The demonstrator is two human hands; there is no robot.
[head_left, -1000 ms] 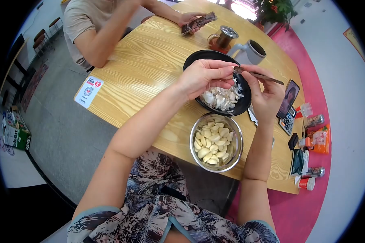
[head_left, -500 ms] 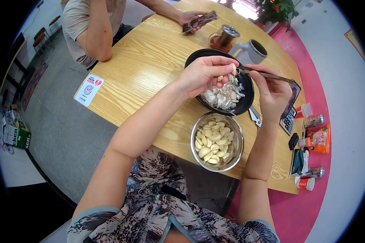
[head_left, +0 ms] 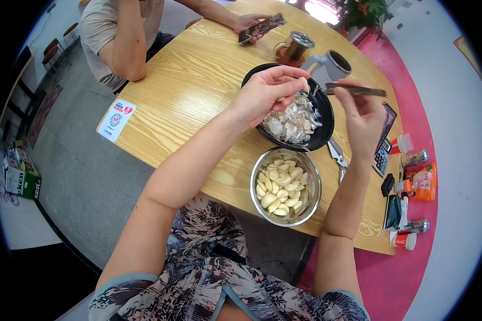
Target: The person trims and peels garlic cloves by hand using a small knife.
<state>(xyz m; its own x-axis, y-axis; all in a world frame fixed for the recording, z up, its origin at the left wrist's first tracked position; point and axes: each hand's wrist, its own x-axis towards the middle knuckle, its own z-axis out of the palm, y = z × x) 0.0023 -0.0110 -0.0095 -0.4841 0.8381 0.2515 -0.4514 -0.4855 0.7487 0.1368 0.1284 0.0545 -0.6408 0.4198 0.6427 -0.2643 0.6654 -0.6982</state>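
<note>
Box: green (head_left: 22, 181), on the floor at far left.
Card: white (head_left: 115, 120), flat on a corner of the wooden table (head_left: 198, 69).
Other person: seated (head_left: 104, 40), one elbow on the table, holding a phone (head_left: 261, 29) in one hand.
Left hand: (head_left: 268, 96) over the black bowl; thumb and forefinger closed in a pinch, the other fingers curled.
Cloves: peeled, pale (head_left: 280, 187), heaped in the steel bowl (head_left: 316, 199) near the table's edge.
Peel: papery scraps (head_left: 293, 124) inside the black bowl (head_left: 326, 128), just beyond the steel one.
Teapot: glass (head_left: 298, 47), behind the black bowl, beside a grey mug (head_left: 333, 65).
Clove: one (head_left: 304, 84), at the left hand's fingertips, above the peel.
Scissors: (head_left: 336, 152) lying right of both bowls, partly hidden by the right forearm.
Tool: thin, dark (head_left: 367, 91), roughly level; blur hides its exact kind.
Right hand: (head_left: 363, 115) blurred, thumb and fingers closed round the tool.
Calculator: (head_left: 381, 160) on the table, just below a propped second phone (head_left: 389, 119).
Packet: orange (head_left: 425, 183), at far right among cups and jars (head_left: 415, 157).
</note>
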